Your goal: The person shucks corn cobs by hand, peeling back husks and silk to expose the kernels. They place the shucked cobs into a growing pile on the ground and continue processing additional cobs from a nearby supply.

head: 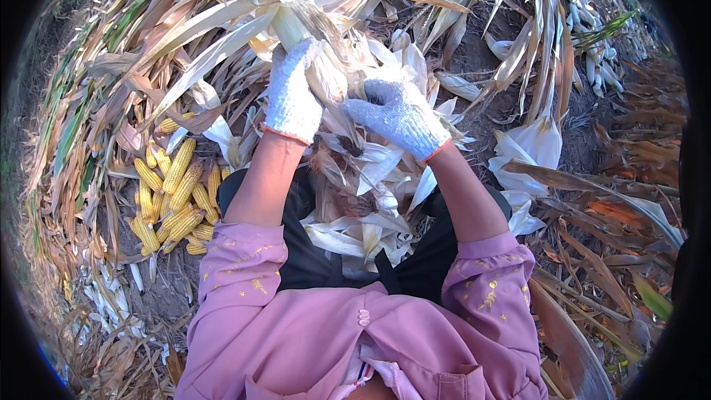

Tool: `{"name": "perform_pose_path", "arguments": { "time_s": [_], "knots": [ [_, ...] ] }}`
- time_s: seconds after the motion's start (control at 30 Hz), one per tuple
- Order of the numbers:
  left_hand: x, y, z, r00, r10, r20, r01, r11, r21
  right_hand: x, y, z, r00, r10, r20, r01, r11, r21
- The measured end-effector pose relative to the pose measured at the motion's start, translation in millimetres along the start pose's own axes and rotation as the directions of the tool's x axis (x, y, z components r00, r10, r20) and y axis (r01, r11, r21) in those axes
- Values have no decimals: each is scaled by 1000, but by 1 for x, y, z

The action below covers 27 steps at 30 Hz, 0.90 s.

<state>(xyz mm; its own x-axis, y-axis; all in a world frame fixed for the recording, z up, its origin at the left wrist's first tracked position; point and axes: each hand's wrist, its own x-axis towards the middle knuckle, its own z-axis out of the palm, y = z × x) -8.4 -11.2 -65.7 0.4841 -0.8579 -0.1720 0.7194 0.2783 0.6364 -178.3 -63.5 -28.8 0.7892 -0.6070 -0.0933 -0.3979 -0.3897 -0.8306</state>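
Note:
My left hand, in a white knit glove with an orange cuff edge, is closed around a pale corn stalk where a husked-over ear of corn joins it. The ear lies between my two hands, its dry husk still around it. Long dry leaves fan out from the stalk above my left hand. My right hand, gloved the same way, has its thumb and fingers curled on husk leaves beside the ear; the fingertips are partly hidden. Loose husks lie between my legs.
A pile of bare yellow corn cobs lies on the soil to my left. Dry corn stalks are heaped ahead and leftward. White husks and brown leaves cover the ground on the right.

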Motion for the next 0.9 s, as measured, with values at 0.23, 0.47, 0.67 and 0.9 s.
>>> {"name": "perform_pose_path", "arguments": {
  "time_s": [0.23, 0.47, 0.67, 0.9],
  "knots": [
    [-12, -2, 19, 993, 92, -73, -72, 967, 245, 0, 4, 7, 999, 17, -31, -19, 998, -63],
    [-14, -5, 26, 987, 96, -129, -74, 983, 170, 0, 5, 12, 992, 1, -126, -9, 998, -60],
    [-15, 6, 20, 982, -159, -99, 153, 986, -61, 3, 7, 4, 966, -54, -251, -19, 960, -279],
    [-14, 16, 14, 974, -223, -46, 215, 967, -135, 2, 14, -12, 953, 36, -300, 25, 980, 196]
  ]
}}
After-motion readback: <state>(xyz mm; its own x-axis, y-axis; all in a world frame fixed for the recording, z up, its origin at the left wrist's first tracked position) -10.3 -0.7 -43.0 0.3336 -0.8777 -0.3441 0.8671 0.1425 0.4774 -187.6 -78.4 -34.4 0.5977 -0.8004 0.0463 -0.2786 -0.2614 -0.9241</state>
